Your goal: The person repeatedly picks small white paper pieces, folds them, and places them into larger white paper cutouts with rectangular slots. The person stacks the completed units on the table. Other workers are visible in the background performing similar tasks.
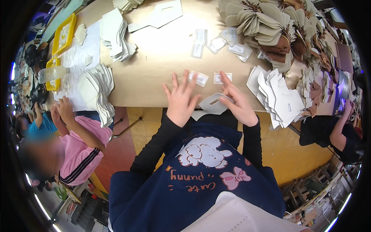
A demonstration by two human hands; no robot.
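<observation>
My left hand point(180, 101) lies over the near table edge with its fingers spread and holds nothing. Its fingertips are beside a small pale label packet point(200, 79). My right hand point(239, 103) has its fingers stretched out, the longest reaching to a second label packet point(217, 79). The right thumb lies over the edge of a white flat cut piece point(211, 105) with a slot, between my two hands. No firm grip on it shows. This piece sits at the table edge, and its lower end hangs toward my lap.
More label packets point(236, 49) lie farther back. Stacks of white cut pieces stand at left point(96, 91) and right point(279, 98). A large pile of beige and brown pieces point(266, 33) fills the back right. Yellow trays point(65, 33) and a person in pink point(87, 143) are at left.
</observation>
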